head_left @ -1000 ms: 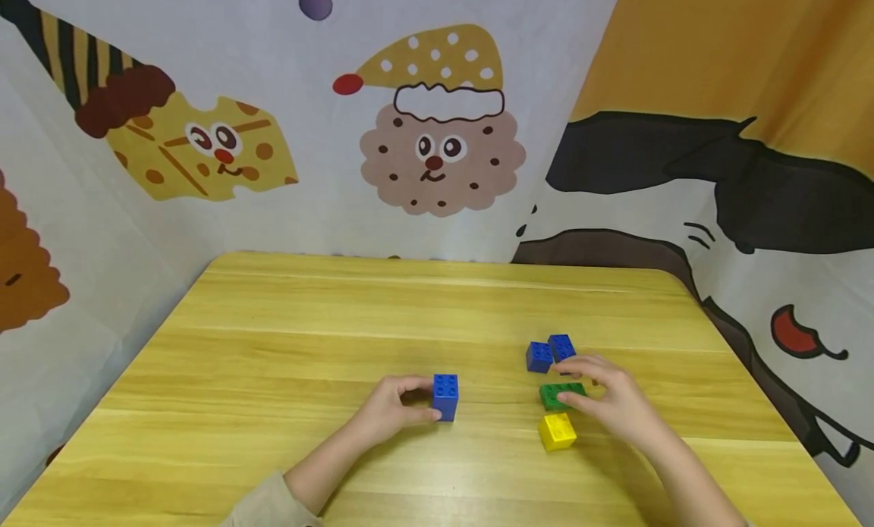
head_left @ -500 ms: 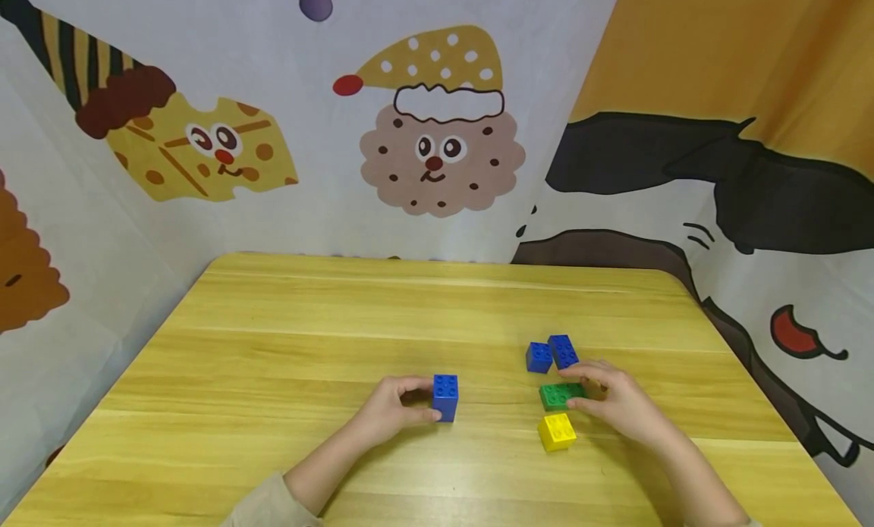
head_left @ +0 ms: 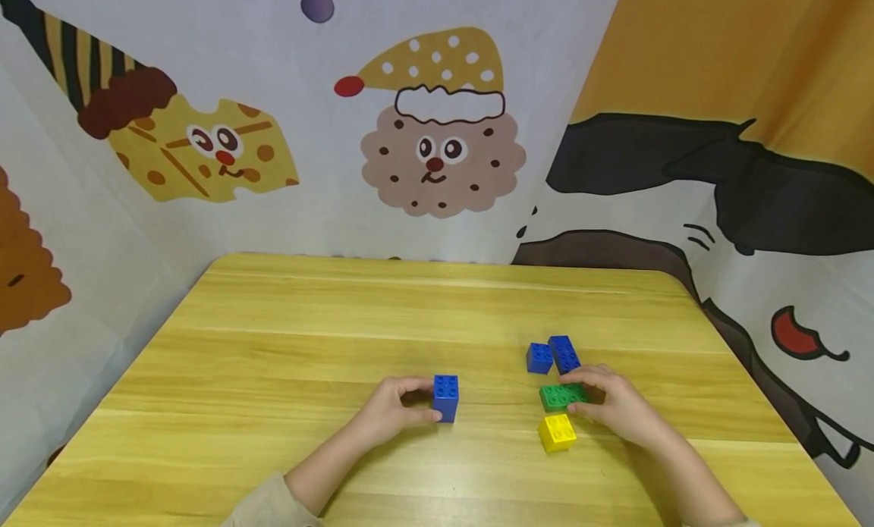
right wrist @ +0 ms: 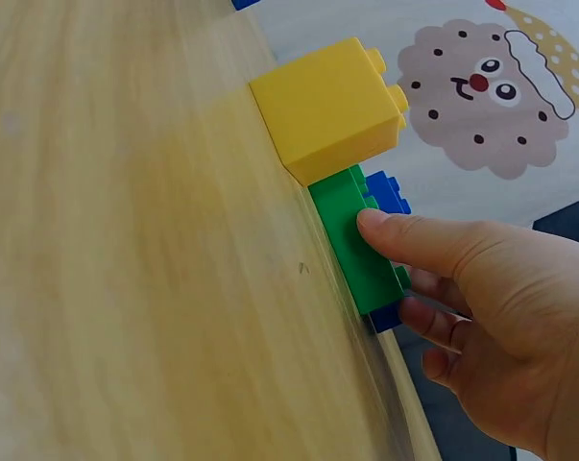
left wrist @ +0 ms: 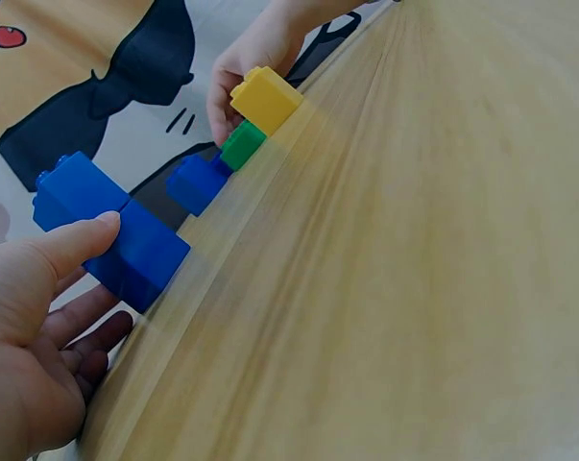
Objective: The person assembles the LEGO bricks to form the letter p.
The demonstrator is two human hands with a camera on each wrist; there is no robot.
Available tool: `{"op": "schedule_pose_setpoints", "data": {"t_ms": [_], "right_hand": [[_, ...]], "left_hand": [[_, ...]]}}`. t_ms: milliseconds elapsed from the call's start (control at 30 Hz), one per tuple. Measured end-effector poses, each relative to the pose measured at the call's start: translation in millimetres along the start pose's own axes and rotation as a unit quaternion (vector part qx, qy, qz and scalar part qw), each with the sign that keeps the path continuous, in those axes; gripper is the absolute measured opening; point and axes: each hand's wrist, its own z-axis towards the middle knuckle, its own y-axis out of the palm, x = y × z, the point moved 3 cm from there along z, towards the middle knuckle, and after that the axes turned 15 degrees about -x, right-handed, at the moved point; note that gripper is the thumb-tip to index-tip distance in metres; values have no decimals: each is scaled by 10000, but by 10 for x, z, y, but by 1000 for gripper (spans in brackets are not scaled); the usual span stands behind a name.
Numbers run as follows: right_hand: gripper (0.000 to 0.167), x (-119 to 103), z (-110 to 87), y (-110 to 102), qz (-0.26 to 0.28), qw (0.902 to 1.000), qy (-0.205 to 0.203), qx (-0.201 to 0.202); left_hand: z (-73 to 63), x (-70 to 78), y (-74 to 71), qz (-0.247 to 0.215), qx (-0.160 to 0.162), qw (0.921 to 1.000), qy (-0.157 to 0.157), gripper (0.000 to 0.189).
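Observation:
My left hand holds an upright stack of two blue building bricks, thumb on the near side; the seam between the two shows in the left wrist view. To the right, my right hand pinches a flat green building brick by its right part. In the right wrist view the thumb lies against the long side of that green brick, and the other fingers curl behind it, partly hidden. A yellow brick sits just in front of the green one.
Behind the green brick lie a square blue brick and a longer blue brick, close together. The wooden table ends at a printed cartoon curtain at the back and sides.
My right hand has drawn back slightly from over the green brick, and its thumb and fingers have settled on the brick's sides. My left hand and the blue stack have stayed in place.

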Motion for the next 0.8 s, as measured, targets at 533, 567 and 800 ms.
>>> {"op": "schedule_pose_setpoints", "data": {"t_ms": [533, 567, 800], "right_hand": [[34, -70, 5, 0, -380, 9987, -202, 284], [33, -82, 2, -5, -393, 9985, -207, 313], [34, -201, -15, -56, -117, 9980, -330, 533]], "left_hand": [[-2, 17, -7, -135, -10, 9999, 98, 41], [-2, 15, -6, -125, -13, 9999, 90, 41], [-7, 25, -3, -44, -12, 10000, -8, 41]]}}
